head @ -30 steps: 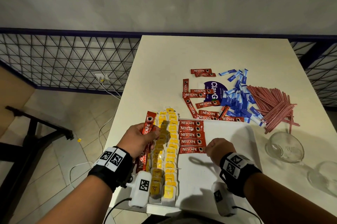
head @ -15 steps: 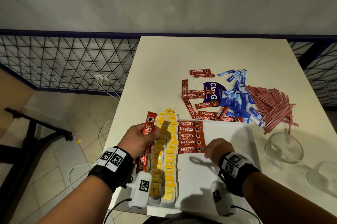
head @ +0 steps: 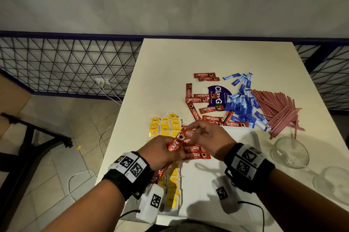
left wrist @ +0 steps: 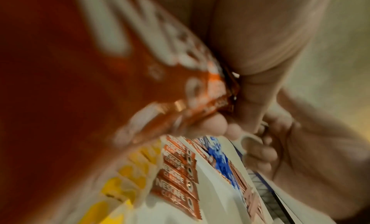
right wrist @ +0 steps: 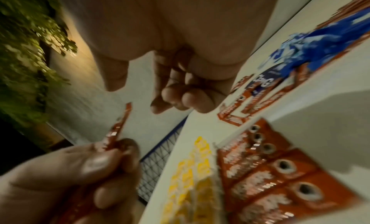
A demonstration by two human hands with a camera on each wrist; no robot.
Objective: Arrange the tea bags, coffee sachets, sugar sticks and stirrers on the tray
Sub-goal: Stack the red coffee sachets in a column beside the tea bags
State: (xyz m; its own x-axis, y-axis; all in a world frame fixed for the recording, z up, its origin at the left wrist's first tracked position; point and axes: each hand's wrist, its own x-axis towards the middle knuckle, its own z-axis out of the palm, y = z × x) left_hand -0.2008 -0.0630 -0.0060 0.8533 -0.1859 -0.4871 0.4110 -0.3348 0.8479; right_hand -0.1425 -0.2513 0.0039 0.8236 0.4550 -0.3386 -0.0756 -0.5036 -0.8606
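My left hand (head: 162,153) grips a bunch of red coffee sachets (head: 174,144) printed NESCAFE CLASSIC, tilted up over the tray (head: 204,180); how many are in the bunch I cannot tell. My right hand (head: 208,137) hovers just beside the bunch's far end, fingers (right wrist: 176,99) loosely curled, holding nothing as far as the right wrist view shows. Below my hands, a row of NESCAFE sachets (head: 196,153) lies flat on the tray, five by the left wrist view, beside three columns of yellow-tagged tea bags (head: 165,127) on its left side. The tray's right part is bare white. Farther off on the table (head: 217,58) lie loose NESCAFE sachets (head: 204,108), a dark blue packet reading ClaνG (head: 217,93), a heap of blue sugar sticks (head: 243,107) and a pile of red stirrers (head: 277,110). Two glass cups (head: 289,153) lie at the near right. The table's far half is open.
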